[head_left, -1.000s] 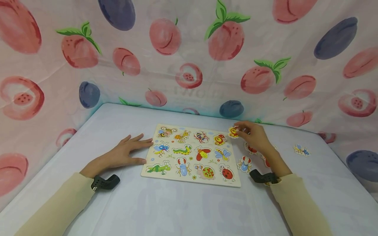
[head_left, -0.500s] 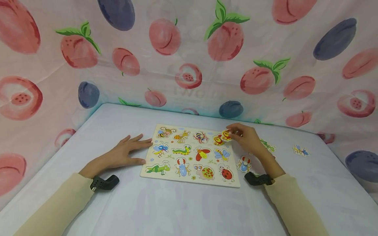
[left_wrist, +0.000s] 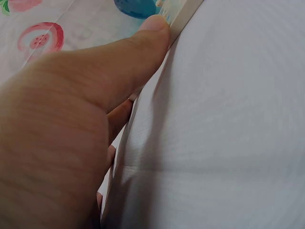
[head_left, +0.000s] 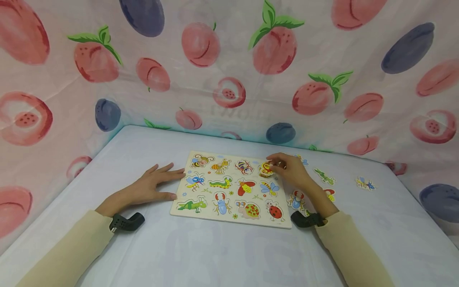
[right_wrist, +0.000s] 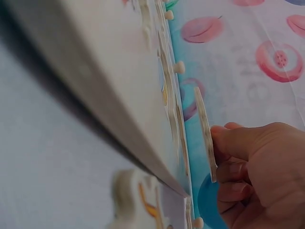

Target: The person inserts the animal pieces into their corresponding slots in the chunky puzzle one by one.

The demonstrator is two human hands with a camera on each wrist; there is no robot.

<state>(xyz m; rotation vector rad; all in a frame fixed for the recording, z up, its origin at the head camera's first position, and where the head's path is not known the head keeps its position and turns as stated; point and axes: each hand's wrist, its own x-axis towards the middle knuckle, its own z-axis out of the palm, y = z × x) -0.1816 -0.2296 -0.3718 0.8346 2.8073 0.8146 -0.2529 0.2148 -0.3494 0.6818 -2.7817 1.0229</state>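
In the head view a pale wooden peg puzzle board printed with insects lies on the table. My right hand pinches a yellow and red butterfly puzzle piece over the board's top right corner, overlapping the butterfly picture. Seen edge-on in the right wrist view, the butterfly piece is tilted and stands a little off the board face; its knob is hidden by the fingers. My left hand lies with fingers spread, tips at the board's left edge. In the left wrist view its thumb touches that edge.
Right of the board lie loose pieces: a stag beetle, a grasshopper, a red-winged insect and a blue mosquito. Another blue-winged piece shows behind the right hand. A fruit-print cloth hangs behind the table.
My right hand has moved left with the butterfly piece, from beside the board's right edge to over the printed butterfly. The left hand stays where it was.
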